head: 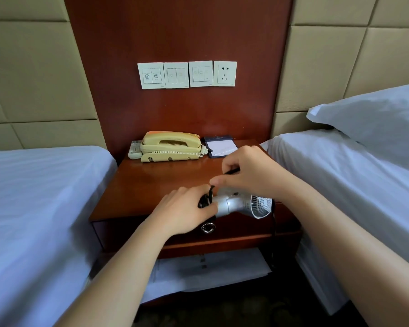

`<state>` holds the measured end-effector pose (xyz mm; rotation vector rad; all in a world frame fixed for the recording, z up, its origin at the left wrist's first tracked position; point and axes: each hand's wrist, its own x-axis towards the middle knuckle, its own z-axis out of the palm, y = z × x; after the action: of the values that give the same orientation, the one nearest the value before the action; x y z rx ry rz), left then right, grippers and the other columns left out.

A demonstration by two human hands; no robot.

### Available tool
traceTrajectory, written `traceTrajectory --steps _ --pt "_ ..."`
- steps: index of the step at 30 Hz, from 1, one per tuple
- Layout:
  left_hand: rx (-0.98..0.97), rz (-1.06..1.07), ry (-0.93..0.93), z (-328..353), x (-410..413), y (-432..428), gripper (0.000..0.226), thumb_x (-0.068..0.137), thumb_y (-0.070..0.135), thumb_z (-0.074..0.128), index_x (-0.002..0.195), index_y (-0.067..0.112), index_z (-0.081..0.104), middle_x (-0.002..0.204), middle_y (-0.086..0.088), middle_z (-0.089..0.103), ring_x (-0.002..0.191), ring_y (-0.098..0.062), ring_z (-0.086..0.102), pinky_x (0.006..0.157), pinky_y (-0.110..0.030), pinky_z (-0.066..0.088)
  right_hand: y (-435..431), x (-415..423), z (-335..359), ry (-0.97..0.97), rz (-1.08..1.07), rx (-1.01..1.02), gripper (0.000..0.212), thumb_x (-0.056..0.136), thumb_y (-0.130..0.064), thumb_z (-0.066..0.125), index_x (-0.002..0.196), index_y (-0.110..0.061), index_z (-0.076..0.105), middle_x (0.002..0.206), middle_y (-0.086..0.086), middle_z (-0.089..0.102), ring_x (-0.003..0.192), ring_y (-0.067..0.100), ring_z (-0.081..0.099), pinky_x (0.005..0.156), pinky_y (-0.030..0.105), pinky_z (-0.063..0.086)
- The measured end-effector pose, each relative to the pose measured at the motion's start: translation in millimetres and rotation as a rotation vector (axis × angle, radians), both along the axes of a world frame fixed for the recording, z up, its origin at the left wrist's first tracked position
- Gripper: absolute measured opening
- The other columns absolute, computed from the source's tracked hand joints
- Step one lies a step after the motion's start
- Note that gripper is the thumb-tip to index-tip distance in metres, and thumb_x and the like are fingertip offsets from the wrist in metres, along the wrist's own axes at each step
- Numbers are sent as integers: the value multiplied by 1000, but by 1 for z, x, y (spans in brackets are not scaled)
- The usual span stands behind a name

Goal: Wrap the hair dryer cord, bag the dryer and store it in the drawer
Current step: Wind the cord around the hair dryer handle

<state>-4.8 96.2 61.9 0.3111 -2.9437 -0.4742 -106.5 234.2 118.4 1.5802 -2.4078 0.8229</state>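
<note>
Wrap step underway, not done. Silver plastic hair dryer (241, 204) held just above front edge of red-brown wooden nightstand (156, 180), fan grille twd person. L hand (187, 208) clenched round handle + black cord (207, 197) coils; R hand (248, 173) pinched cord strand over dryer body. Loose cord length hung past nightstand front. Nightstand drawer (241, 226) w/ round metal knob (208, 227) looked closed; no bag in view. Left to do: finish wrap, bag, store

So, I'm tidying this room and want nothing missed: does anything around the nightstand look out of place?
A loose stretch of black cord hangs behind the hair dryer down the drawer front, not yet wrapped. Under the drawer, white sheets lie askew, jutting out forward. The phone and notepad look tidy.
</note>
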Motion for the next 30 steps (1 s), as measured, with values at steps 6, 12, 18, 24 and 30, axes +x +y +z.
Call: traceTrajectory --steps 6,12,18,24,30 --pt "-40 84 -15 -6 -3 2 28 89 47 41 108 28 48 102 -7 63 95 -36 59 74 -38 46 -1 -6 -7 -89 22 44 41 79 -36 70 54 -7 56 41 -5 42 46 10 34 45 19 26" --pt "-91 138 104 -3 -9 0 34 94 51 33 106 28 54 77 0 57 72 -26 60 57 -32 41 2 -32 -16 -243 -15 18 50 85 -37 63 43 -20 42 39 -8 29 41 8 27 47 20 24" --pt "-175 206 119 7 0 -9 44 96 51 29 116 27 59 66 6 50 64 -21 50 59 -32 38 10 -47 -19 -291 11 -19 55 89 -34 58 43 -20 31 49 -6 23 44 6 21 44 17 19" --pt "165 38 102 13 15 -14 37 88 52 37 64 32 56 56 4 43 53 -20 47 57 -33 40 14 -54 -19 -322 -3 -182 53 86 -34 62 46 -20 32 50 -7 24 47 5 22 44 16 21" --pt "624 -129 159 16 15 -14 41 96 24 44 81 -12 57 48 -14 52 35 -20 41 37 -21 32 22 -69 -29 -592 -5 -203 45 87 -33 60 48 -11 50 44 -6 44 41 4 39 48 12 34"
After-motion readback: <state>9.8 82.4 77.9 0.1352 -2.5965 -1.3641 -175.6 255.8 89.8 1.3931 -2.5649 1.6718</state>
